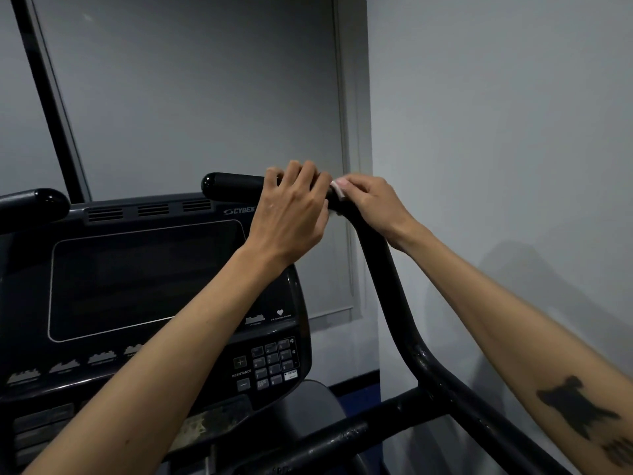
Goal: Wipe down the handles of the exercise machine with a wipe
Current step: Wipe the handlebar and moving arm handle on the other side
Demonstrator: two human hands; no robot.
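The exercise machine's right handle (236,187) is a black padded bar that runs level, then bends down into a long tube (394,296). My left hand (291,210) grips the level part, fingers curled over its top. Just right of it, at the bend, my right hand (370,204) holds a small white wipe (337,190) against the bar; only the wipe's edge shows between my two hands. The left handle (34,204) pokes in at the far left, untouched.
The machine's black console (147,279) with a dark screen and a keypad (274,363) sits below my left arm. A lower black crossbar (342,437) runs along the bottom. A grey wall (496,132) stands close on the right.
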